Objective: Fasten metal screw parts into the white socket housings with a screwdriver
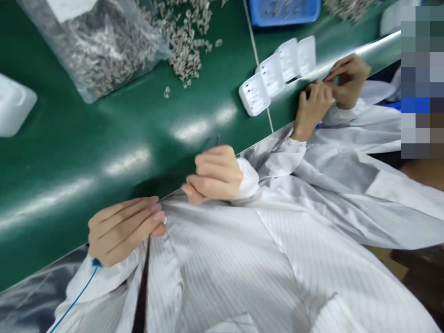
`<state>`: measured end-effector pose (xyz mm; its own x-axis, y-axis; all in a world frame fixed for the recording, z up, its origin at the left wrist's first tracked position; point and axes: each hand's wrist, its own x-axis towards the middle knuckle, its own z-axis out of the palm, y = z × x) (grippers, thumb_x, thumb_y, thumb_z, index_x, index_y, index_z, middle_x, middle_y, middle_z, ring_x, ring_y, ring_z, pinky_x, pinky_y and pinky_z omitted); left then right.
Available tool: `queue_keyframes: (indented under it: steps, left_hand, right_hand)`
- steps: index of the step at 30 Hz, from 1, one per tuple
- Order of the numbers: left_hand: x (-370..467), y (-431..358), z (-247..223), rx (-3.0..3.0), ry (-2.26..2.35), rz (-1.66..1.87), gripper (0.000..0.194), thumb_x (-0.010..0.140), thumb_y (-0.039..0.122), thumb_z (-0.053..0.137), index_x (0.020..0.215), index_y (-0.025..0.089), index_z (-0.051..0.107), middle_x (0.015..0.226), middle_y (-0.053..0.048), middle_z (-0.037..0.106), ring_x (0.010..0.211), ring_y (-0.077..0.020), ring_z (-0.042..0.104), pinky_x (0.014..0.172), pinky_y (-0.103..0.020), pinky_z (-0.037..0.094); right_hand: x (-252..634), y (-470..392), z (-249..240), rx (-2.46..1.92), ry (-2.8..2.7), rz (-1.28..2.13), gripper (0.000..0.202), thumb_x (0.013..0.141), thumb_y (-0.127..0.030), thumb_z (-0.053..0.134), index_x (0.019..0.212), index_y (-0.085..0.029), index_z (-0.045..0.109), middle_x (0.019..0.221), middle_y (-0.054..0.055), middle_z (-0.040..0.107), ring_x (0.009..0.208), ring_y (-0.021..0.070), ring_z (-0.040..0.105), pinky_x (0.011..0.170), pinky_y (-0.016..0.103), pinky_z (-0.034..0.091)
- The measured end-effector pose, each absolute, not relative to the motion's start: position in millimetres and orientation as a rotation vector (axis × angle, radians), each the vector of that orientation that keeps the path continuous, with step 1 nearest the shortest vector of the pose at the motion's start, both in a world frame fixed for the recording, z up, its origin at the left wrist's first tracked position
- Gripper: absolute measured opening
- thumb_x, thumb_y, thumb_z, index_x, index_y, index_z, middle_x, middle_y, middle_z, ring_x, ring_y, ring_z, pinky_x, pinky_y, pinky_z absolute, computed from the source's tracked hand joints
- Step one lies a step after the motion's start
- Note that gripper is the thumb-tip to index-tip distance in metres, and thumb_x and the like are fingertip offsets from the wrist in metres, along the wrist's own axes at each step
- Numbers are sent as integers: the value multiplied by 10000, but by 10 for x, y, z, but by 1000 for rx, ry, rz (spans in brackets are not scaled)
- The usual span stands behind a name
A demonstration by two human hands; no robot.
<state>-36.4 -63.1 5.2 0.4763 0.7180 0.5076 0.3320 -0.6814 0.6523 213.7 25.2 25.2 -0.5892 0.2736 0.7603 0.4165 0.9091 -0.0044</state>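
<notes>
My left hand [123,229] is at the table's front edge, its fingers pressed together around a small whitish piece [164,221] that shows at the fingertips. To the right of it, my right hand [217,175] is curled closed at the edge. A thin dark tip [218,139] sticks up behind the right knuckles; it looks like the end of a slim tool, most of it hidden by the hand. The two hands are apart. A blue cord [74,300] runs from a band at my left wrist.
On the green table [104,134] lie a clear bag [111,51] of small metallic parts and a loose heap [185,55] of similar ones. White trays [255,95] stand in a row before a blue bin [286,21]. A co-worker's hands [317,99] work at the right. A white container [15,106] is at left.
</notes>
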Motion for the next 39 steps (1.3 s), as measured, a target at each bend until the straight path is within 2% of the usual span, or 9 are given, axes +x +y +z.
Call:
queue_keyframes:
  steps: [2, 7, 11, 15, 23, 29, 33, 37, 39]
  left_hand:
    - [-249, -544, -4, 2443, 757, 1263, 283, 799, 59, 768, 1066, 143, 734, 969, -63, 778, 886, -243, 774, 705, -314, 703]
    - [20, -446, -59, 2560, 821, 1113, 540, 771, 23, 806, 1286, 56, 648, 894, -89, 772, 813, -216, 764, 698, -307, 672]
    - [112, -425, -64, 2672, 778, 986, 568, 799, 46, 795, 1335, 48, 607, 885, -74, 774, 753, -177, 745, 676, -295, 640]
    - [119, -426, -126, 2788, 807, 944, 504, 807, 74, 799, 1281, 45, 630, 882, -61, 765, 746, -161, 728, 687, -293, 618]
    - [80, -289, -150, 2759, 997, 751, 285, 950, 230, 651, 1229, 171, 647, 1051, -79, 760, 1025, -213, 729, 858, -325, 596]
    - [-62, 38, -261, 2175, 1345, 736, 714, 1013, 640, 339, 1550, 170, 366, 1549, -192, 448, 1507, -324, 348, 1237, -563, 288]
    - [-138, 95, -315, 2191, 1203, 583, 657, 1037, 555, 356, 1581, 191, 302, 1538, -144, 477, 1512, -301, 337, 1286, -578, 132]
    - [-122, 82, -324, 2168, 1247, 576, 524, 1051, 439, 385, 1523, 212, 411, 1507, -103, 518, 1501, -290, 353, 1286, -587, 138]
    - [-93, 76, -317, 2157, 1276, 577, 487, 1042, 401, 416, 1493, 224, 458, 1492, -90, 531, 1494, -290, 361, 1287, -594, 138]
  right_hand:
    - [2325, 55, 292, -736, -2161, -144, 449, 1033, -285, 411, 605, -199, 515, 412, -79, 347, 356, 47, 377, 391, 222, 283]
    - [2814, -106, 150, -1733, -1765, -19, 281, 1040, -379, 458, 1029, -201, 675, 785, 3, 689, 587, 65, 598, 591, 200, 492]
    - [3164, 106, -179, -2156, -1565, 16, 411, 1048, -399, 334, 1288, -197, 600, 890, 49, 693, 719, 138, 652, 716, 287, 536]
    - [3347, 309, -343, -2365, -1487, 63, 367, 1007, -249, 395, 1293, -184, 616, 1015, 74, 734, 875, 198, 695, 778, 316, 517]
    - [3063, 203, -171, -2133, -1828, 194, 305, 998, -386, 508, 1108, -191, 715, 894, 85, 760, 817, 224, 719, 672, 291, 416]
    - [2112, -108, 27, -1747, -2187, 424, 270, 1001, -364, 507, 1050, -213, 725, 850, 36, 778, 689, 177, 717, 574, 285, 349]
    - [1786, -84, 64, -1589, -2433, 519, 267, 1007, -296, 481, 1121, -213, 708, 867, 34, 783, 643, 175, 704, 535, 292, 319]
    - [2010, 179, 232, -1368, -2330, 682, 356, 996, -387, 534, 1297, -216, 616, 997, 32, 764, 614, 129, 665, 559, 260, 424]
    - [2110, 322, 372, -1275, -2130, 741, 389, 1037, -479, 413, 1200, -192, 620, 821, 21, 712, 523, 107, 583, 536, 256, 444]
